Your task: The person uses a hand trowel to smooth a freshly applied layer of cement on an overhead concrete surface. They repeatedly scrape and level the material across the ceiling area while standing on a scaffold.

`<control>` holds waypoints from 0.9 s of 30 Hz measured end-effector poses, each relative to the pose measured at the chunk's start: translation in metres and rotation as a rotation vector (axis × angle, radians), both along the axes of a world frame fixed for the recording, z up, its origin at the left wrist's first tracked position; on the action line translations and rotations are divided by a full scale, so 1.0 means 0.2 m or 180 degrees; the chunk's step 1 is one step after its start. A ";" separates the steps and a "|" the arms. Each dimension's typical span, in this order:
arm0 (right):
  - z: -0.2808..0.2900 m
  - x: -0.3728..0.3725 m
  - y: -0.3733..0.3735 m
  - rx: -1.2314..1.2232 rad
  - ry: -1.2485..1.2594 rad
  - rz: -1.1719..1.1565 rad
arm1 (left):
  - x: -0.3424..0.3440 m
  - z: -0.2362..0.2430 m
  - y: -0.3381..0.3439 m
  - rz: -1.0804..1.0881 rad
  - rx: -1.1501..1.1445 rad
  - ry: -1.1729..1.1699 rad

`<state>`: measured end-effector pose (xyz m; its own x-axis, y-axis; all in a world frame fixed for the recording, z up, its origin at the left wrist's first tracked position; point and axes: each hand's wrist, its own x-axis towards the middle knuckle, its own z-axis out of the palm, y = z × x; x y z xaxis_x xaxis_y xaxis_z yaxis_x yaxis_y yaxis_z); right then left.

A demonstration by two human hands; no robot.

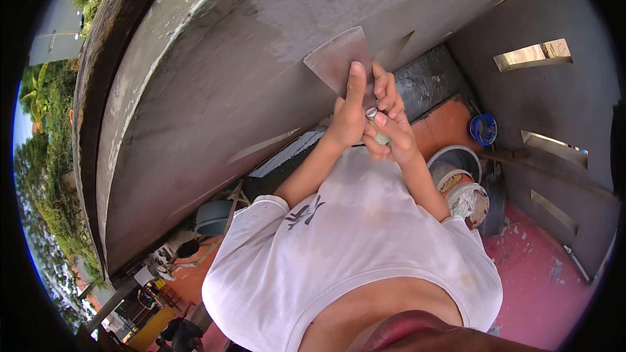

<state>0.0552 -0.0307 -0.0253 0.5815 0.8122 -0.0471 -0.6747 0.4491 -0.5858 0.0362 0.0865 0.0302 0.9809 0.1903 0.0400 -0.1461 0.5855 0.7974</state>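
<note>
A putty knife (339,58) with a wide, dull metal blade is raised in front of my chest, its blade tilted up toward the plastered wall. My left hand (350,112) is closed on it, thumb pressed flat against the blade's face. Below the blade, my right hand (399,135) grips the pale handle (379,132) near its metal collar. Several fingers curl around the blade's right edge; which hand they all belong to is hard to tell. The fingers hide most of the handle. The grey wall (215,91) behind carries lighter, patchy marks.
On the right, a grey wall (541,104) has slot openings. Below it sit a blue-rimmed container (483,130), a grey basin (456,151) and buckets (471,201). The floor (528,274) is worn red. Another basin (213,217) stands lower left; greenery (52,176) shows beyond the wall's edge.
</note>
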 end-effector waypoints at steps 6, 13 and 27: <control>0.02 0.03 -0.01 -0.0103 -0.0195 -0.0037 | 0.02 -0.02 -0.01 -0.0049 -0.0078 -0.0076; 0.07 -0.01 0.04 -0.0244 -0.0038 -0.0301 | 0.01 -0.03 0.00 0.0064 -0.0020 0.0109; 0.16 -0.01 -0.06 -0.0169 0.0051 0.0320 | 0.01 0.02 -0.07 0.0251 0.0070 0.0127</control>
